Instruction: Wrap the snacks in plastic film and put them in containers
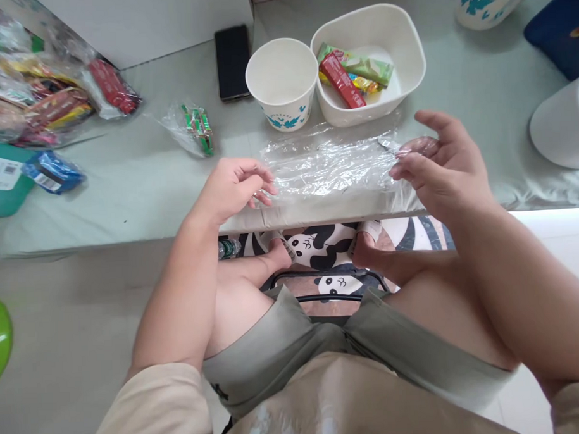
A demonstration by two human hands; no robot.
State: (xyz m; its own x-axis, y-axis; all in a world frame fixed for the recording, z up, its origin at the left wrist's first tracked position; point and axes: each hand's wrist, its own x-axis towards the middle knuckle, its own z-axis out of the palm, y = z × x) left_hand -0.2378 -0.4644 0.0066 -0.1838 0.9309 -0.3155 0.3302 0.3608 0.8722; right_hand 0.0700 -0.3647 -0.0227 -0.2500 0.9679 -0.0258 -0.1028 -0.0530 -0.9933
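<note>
Head view | I'm seeing left hand (236, 187) pinching one end of the crinkled clear plastic bag (328, 168), right hand (439, 164) pinching the other, thumb lifted | bag lying along the pale green table (141, 184)'s near edge | risk: thin film (slippery, I judge) sliding off that edge.

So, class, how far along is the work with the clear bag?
Done: some snack packets lie in the white tub. In hand: the left hand and right hand rest at the ends of the clear bag, flat on the table, seemingly empty. Left: the paper cup is empty; more snack bags lie far left.
</note>
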